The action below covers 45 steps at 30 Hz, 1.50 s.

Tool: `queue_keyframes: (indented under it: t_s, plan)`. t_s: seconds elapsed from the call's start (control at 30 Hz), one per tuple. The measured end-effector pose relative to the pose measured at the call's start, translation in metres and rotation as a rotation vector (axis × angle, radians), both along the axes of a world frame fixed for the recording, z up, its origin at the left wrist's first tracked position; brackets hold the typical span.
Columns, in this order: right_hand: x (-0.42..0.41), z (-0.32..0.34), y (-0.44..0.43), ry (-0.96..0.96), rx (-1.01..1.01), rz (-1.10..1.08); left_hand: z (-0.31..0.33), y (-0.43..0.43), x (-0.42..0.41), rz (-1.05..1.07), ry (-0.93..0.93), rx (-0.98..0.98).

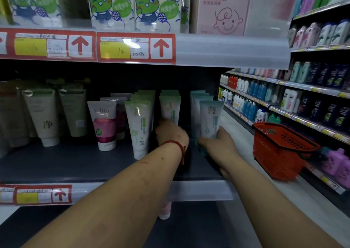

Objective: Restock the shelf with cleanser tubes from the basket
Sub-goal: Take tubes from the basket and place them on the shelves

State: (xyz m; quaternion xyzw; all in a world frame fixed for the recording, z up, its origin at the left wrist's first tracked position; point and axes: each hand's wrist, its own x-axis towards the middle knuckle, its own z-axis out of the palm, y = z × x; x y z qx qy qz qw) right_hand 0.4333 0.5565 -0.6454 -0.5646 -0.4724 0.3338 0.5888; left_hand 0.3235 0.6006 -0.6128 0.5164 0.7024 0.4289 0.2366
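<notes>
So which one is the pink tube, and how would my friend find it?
Look at the dark middle shelf under the red price tags with arrows. In its row of upright tubes, go left past the left hand with the red string to the pink tube. Its label is pink; the tubes either side show green.

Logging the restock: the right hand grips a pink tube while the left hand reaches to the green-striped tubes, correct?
No: the head view shows the right hand gripping a pale teal tube, not pink. The left hand does reach to the green-striped tubes.
</notes>
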Motion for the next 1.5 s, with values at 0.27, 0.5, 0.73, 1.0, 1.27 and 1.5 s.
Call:
queue_keyframes:
  t_s: [0.27, 0.5, 0.73, 1.0, 1.27, 1.5]
  plan:
    - [-0.001, 0.001, -0.003, -0.048, -0.006, -0.022, -0.004, -0.004, -0.005, -0.018, -0.057, 0.009]
    - [-0.001, 0.001, -0.001, -0.038, -0.032, -0.026, -0.005, -0.013, -0.009, -0.035, -0.064, 0.018]
    - [-0.005, 0.008, -0.012, -0.038, -0.057, -0.016, -0.001, -0.074, -0.025, -0.221, -0.064, 0.090]
    - [-0.011, 0.013, -0.018, -0.101, -0.061, -0.031, -0.016, -0.094, -0.103, -0.185, -0.046, 0.198]
    - [-0.013, 0.012, -0.017, -0.108, -0.066, -0.039, -0.030, -0.089, -0.125, -0.158, -0.096, 0.256]
    - [-0.011, 0.010, -0.014, -0.114, -0.076, -0.047, -0.037, -0.082, -0.135, -0.149, -0.055, 0.304]
